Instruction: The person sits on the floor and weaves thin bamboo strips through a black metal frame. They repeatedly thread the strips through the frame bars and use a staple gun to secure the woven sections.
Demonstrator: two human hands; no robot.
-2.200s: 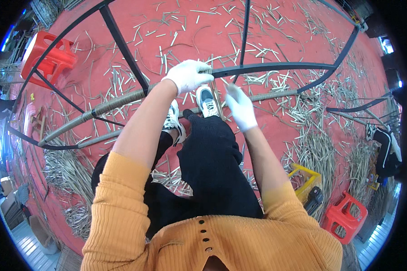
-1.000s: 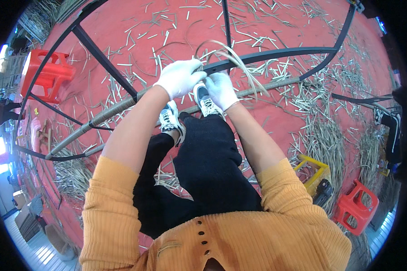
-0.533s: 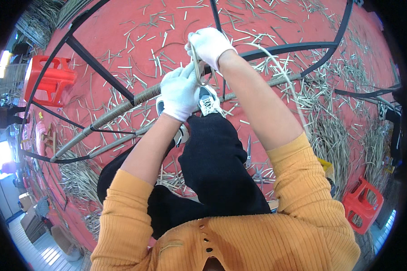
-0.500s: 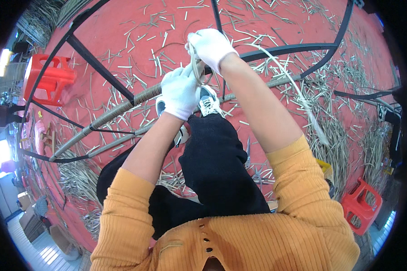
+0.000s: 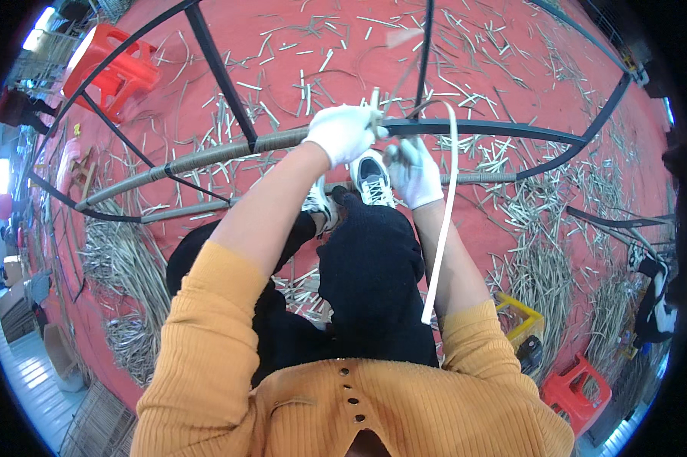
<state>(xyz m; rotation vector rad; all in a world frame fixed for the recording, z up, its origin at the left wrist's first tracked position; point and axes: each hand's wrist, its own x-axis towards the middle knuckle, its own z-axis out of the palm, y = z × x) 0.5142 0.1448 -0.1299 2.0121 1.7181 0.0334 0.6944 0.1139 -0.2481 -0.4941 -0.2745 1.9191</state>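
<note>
My left hand (image 5: 342, 134), in a white glove, is closed around a dark metal frame bar (image 5: 484, 128) where its wrapping of tan strip (image 5: 282, 139) ends. A short piece of strip stands up beside its fingertips. My right hand (image 5: 415, 174), also gloved, is just under the bar to the right, palm side hidden and fingers smeared by motion; I cannot tell what it holds. A long pale flat strip (image 5: 445, 228) arcs over near the bar and hangs down in front of my right forearm. Left of my left hand, the bar is wrapped tightly.
The frame's other bars (image 5: 220, 72) reach to both sides. Cut strip pieces litter the red floor (image 5: 282, 57). Strip bundles (image 5: 134, 266) lie at left and right. Red plastic stools (image 5: 115, 72) stand far left and near right (image 5: 579, 396), close to a yellow object (image 5: 520, 320). My shoes (image 5: 374, 181) are below the bar.
My right hand has come from above the bar to below it, on the right. My left hand now sits higher on the bar. The pale strip's free end has swung inward and down.
</note>
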